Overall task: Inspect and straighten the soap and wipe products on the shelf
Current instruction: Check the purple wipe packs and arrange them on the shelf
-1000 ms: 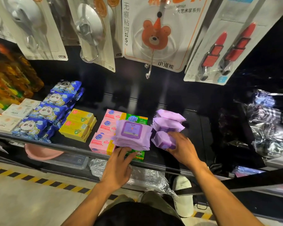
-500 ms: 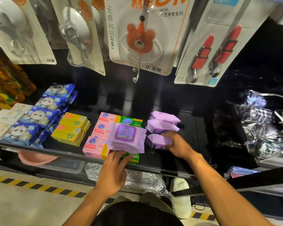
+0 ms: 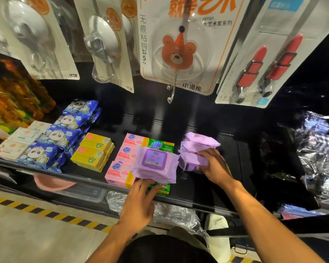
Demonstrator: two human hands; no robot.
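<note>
**Item under inspection.** A lidded purple wipe pack [image 3: 154, 164] sits at the front centre of the black shelf [image 3: 226, 186]. It lies across the pink soap boxes [image 3: 120, 173] and the green soap boxes [image 3: 160, 146], covering part of both rows. Its label faces up and it is slightly skewed to the shelf edge.

**Hands.** The left hand [image 3: 139, 204] comes in from 6 o'clock. Its fingertips are at the pack's near edge and hold it there. The thumb is hidden beneath the hand, so the exact grip is uncertain. The right hand [image 3: 214, 166] lies at 3 o'clock of the lidded pack. Its fingers curl over the front small purple pack [image 3: 190, 162] and the thumb closes on that pack's near side.

**Adjacent stock.**
- Two more small purple packs [image 3: 199, 143] stand directly behind the gripped one, toward 12 o'clock, all touching in one row.
- Yellow soap boxes [image 3: 92, 152] are stacked at 9 o'clock of the pink row.
- Blue panda packs [image 3: 55, 137] run in a line further along at 9 o'clock.
- Pale soap boxes [image 3: 17, 141] sit beyond the panda packs, at the shelf's far left.

**Surroundings.**
- At 12 o'clock above the shelf hang carded goods: a bear hook card [image 3: 179, 54], suction hook cards [image 3: 103, 44] at 11 o'clock and a red clip card [image 3: 254, 69] at 1 o'clock.
- Crinkled clear-wrapped goods [image 3: 319, 154] lie at 3 o'clock, well apart from the wipes.
- A yellow-and-black floor stripe [image 3: 46, 213] runs at 7 o'clock below the shelf edge.
</note>
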